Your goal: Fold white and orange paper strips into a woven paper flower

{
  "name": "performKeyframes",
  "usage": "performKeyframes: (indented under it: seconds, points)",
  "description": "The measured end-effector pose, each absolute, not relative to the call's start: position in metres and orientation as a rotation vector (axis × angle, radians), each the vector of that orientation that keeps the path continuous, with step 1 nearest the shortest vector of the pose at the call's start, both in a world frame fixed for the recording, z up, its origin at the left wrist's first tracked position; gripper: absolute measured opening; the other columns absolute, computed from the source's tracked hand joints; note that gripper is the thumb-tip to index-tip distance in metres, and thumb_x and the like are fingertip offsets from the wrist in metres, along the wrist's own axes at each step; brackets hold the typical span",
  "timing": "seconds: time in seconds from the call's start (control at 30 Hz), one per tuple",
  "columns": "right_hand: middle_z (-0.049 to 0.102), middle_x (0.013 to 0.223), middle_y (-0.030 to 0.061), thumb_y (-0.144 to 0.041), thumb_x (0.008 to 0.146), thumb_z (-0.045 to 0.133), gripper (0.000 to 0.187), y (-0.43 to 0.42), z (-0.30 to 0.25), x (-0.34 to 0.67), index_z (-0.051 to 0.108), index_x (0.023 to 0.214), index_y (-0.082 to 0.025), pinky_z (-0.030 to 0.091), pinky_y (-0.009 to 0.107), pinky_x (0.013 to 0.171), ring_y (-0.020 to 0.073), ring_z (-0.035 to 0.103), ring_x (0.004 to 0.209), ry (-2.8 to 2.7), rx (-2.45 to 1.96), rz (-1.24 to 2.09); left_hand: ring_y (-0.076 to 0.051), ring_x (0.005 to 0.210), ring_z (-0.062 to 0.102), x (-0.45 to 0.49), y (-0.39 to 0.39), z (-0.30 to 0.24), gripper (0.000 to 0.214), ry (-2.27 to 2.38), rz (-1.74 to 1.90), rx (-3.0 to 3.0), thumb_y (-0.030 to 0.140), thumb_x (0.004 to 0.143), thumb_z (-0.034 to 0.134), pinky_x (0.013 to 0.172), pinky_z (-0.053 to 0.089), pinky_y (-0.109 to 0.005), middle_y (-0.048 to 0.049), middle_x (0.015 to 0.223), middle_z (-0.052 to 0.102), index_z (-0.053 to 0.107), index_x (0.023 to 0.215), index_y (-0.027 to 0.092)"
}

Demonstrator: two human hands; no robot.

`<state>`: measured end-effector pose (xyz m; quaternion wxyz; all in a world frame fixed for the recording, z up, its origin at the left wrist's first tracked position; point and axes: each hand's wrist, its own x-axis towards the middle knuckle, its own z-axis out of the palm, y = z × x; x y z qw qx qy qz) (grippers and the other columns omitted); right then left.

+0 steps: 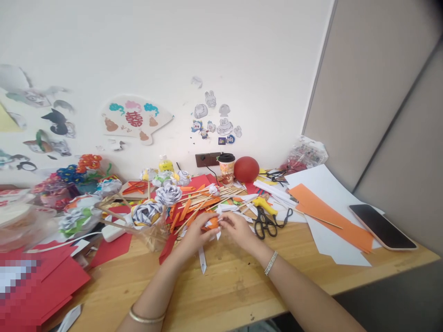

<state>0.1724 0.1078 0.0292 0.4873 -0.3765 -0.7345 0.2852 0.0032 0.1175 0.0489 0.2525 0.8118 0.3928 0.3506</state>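
Note:
My left hand (pixel 200 230) and my right hand (pixel 238 227) meet over the middle of the wooden table, fingers closed. Between their fingertips is a small piece of white paper (pixel 218 235), partly hidden by the fingers. Just below my left hand lies a folded white paper strip (pixel 202 262). Behind both hands spreads a heap of thin wooden sticks (pixel 200 199) mixed with orange and white paper strips. Right of my right hand are black-handled scissors (pixel 265 225) and a yellow glue gun (pixel 265 205).
Left of my hands, white paper roses (pixel 147 213) stand in a clear holder (pixel 152 237). Red paper sheets (pixel 65 281) lie at the left. A lidded cup (pixel 227 171) and a red balloon (pixel 247 169) stand by the wall. On the right are orange paper (pixel 332 219) and a phone (pixel 382 226).

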Motion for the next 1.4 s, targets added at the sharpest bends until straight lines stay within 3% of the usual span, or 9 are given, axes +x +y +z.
performKeyframes:
  seconds: [0.23,0.47,0.63,0.77,0.97,1.03,1.13,1.27,1.4]
  points:
    - [0.058,0.074,-0.0014,-0.024,0.07,0.062,0.049,0.11,0.015,0.164,0.04,0.114,-0.021,0.043,0.026,0.061,0.0136,0.056,0.068,-1.713,-0.964,0.911,-0.023,0.102,0.052,0.004,0.124,0.043,0.039,1.175,1.006,2.126,0.033,0.069,0.057,0.088,0.04,-0.038,-0.0087,0.11,0.058,0.056,0.106,0.02]
    - [0.057,0.067,-0.0029,-0.023,0.077,0.05,0.042,0.11,0.016,0.162,0.037,0.117,-0.019,0.043,0.023,0.054,0.0101,0.053,0.055,-1.634,-0.947,1.125,-0.023,0.097,0.054,0.003,0.125,0.04,0.037,1.194,0.98,2.131,0.033,0.071,0.056,0.084,0.042,-0.036,-0.0085,0.108,0.06,0.058,0.105,0.02]
    - [0.055,0.063,-0.0042,-0.021,0.074,0.052,0.04,0.111,0.018,0.163,0.039,0.112,-0.017,0.042,0.023,0.053,0.0092,0.051,0.052,-1.599,-0.902,1.224,-0.023,0.093,0.056,0.002,0.125,0.04,0.035,1.183,0.96,2.096,0.035,0.072,0.054,0.08,0.043,-0.034,-0.0085,0.104,0.061,0.059,0.103,0.02]
    - [0.053,0.064,-0.0042,-0.02,0.076,0.049,0.038,0.11,0.019,0.162,0.039,0.113,-0.019,0.041,0.023,0.055,0.01,0.051,0.056,-1.632,-0.922,1.096,-0.021,0.082,0.058,0.005,0.127,0.035,0.039,1.197,1.011,1.994,0.039,0.072,0.052,0.072,0.046,-0.032,-0.0081,0.101,0.062,0.057,0.104,0.017]
    - [0.056,0.073,-0.0019,-0.026,0.066,0.064,0.07,0.105,0.013,0.156,0.027,0.125,-0.024,0.042,0.026,0.06,0.0136,0.053,0.064,-1.685,-1.053,0.836,-0.021,0.077,0.059,0.012,0.127,0.03,0.037,1.385,1.125,1.874,0.04,0.071,0.051,0.069,0.046,-0.032,-0.0074,0.093,0.064,0.057,0.096,0.014]
    - [0.056,0.073,-0.0016,-0.024,0.068,0.062,0.064,0.107,0.01,0.154,0.029,0.124,-0.024,0.042,0.027,0.06,0.0139,0.054,0.065,-1.696,-1.071,0.84,-0.021,0.078,0.06,0.013,0.127,0.031,0.038,1.391,1.112,1.852,0.041,0.07,0.052,0.069,0.046,-0.031,-0.0075,0.094,0.064,0.057,0.095,0.014]
    - [0.057,0.072,-0.0015,-0.021,0.073,0.055,0.054,0.11,0.006,0.152,0.032,0.122,-0.024,0.042,0.026,0.059,0.0134,0.055,0.064,-1.637,-1.04,0.928,-0.02,0.079,0.06,0.011,0.127,0.031,0.04,1.37,1.096,1.803,0.043,0.067,0.055,0.069,0.047,-0.03,-0.0072,0.096,0.063,0.057,0.096,0.015]
    - [0.057,0.071,-0.0026,-0.021,0.071,0.056,0.055,0.114,0.004,0.151,0.031,0.12,-0.026,0.042,0.023,0.051,0.0114,0.053,0.055,-1.519,-0.983,1.148,-0.022,0.084,0.06,0.01,0.128,0.029,0.043,1.268,1.123,1.728,0.043,0.061,0.062,0.071,0.048,-0.031,-0.0067,0.096,0.063,0.057,0.094,0.016]
    - [0.056,0.071,-0.0028,-0.015,0.069,0.055,0.053,0.113,0.009,0.15,0.035,0.117,-0.024,0.04,0.021,0.047,0.0084,0.049,0.048,-1.443,-0.966,1.282,-0.018,0.069,0.062,0.012,0.124,0.029,0.049,1.134,1.001,1.425,0.041,0.06,0.066,0.061,0.052,-0.032,-0.0053,0.09,0.062,0.05,0.099,0.019]
